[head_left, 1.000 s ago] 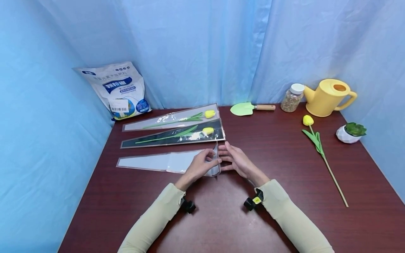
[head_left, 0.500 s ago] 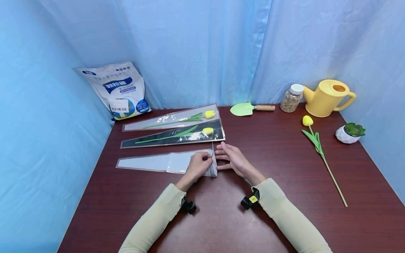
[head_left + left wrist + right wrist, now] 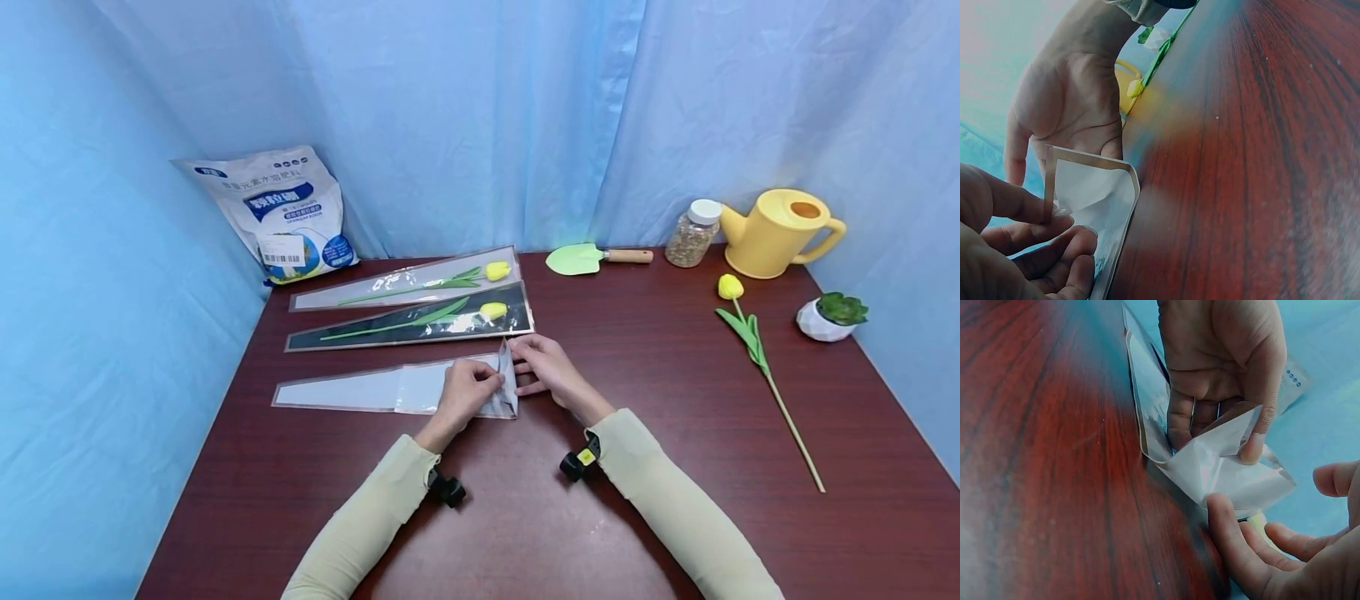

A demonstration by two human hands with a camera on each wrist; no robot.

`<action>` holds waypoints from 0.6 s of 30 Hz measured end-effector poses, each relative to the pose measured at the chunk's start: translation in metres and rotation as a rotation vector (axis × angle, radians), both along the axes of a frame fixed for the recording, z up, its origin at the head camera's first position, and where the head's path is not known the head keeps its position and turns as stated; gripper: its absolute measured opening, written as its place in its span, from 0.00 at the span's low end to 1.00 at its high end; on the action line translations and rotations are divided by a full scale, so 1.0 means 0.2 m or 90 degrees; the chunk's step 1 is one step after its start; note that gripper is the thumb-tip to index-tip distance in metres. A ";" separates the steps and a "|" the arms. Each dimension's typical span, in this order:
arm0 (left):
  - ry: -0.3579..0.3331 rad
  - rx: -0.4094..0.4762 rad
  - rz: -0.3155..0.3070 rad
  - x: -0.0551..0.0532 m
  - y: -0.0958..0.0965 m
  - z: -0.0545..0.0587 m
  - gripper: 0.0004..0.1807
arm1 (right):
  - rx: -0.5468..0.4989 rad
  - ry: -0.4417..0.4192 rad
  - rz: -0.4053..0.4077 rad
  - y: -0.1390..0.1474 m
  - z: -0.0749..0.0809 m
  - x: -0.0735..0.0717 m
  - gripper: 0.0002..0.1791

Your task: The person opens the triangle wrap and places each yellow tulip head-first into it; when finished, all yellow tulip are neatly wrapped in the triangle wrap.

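A long tapered flower sleeve [image 3: 352, 388], whitish with a pale border, lies on the table with its wide end to the right. My left hand [image 3: 462, 393] pinches its upper film near the wide mouth; the raised film [image 3: 1210, 465] is creased and stands up between thumb and fingers in the right wrist view. At the mouth, my right hand [image 3: 553, 372] has its fingers spread and loosely bent, and one fingertip [image 3: 1219, 506] touches the film edge. Behind lie a dark sleeve [image 3: 375, 335] and a whitish sleeve [image 3: 330, 298], each holding a yellow tulip.
A single yellow tulip [image 3: 753, 335] lies at right, near a potted succulent [image 3: 831, 317]. Along the back stand a yellow watering can [image 3: 772, 237], a jar of granules [image 3: 692, 237], a green trowel [image 3: 576, 259] and a white fertiliser bag [image 3: 285, 221].
My left hand has drawn slightly left, and the film at the sleeve's mouth now stands up and folds back. My right hand has moved left, up to the mouth.
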State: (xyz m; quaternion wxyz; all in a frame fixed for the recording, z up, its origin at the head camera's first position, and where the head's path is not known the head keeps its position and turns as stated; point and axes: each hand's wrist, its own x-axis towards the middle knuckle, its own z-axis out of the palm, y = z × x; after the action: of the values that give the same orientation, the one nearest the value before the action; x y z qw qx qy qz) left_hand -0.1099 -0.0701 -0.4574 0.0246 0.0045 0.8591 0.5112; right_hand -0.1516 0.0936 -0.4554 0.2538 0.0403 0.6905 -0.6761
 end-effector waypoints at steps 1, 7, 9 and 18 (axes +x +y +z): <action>0.000 0.002 -0.001 0.00 0.00 0.00 0.08 | 0.009 0.004 -0.002 0.00 0.00 0.00 0.22; 0.008 0.006 -0.004 0.00 0.00 -0.01 0.07 | 0.066 0.024 -0.018 -0.03 -0.01 -0.01 0.18; 0.009 0.005 -0.002 0.00 0.00 -0.01 0.07 | 0.080 0.028 -0.025 -0.03 -0.01 -0.01 0.17; 0.005 0.038 0.011 0.01 0.00 -0.01 0.08 | 0.089 0.035 -0.039 0.00 -0.01 -0.02 0.14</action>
State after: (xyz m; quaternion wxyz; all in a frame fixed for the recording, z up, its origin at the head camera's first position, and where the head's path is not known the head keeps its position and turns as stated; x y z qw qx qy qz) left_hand -0.1086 -0.0704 -0.4586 0.0163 -0.0001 0.8437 0.5366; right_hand -0.1563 0.0945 -0.4569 0.2110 0.0604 0.7412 -0.6344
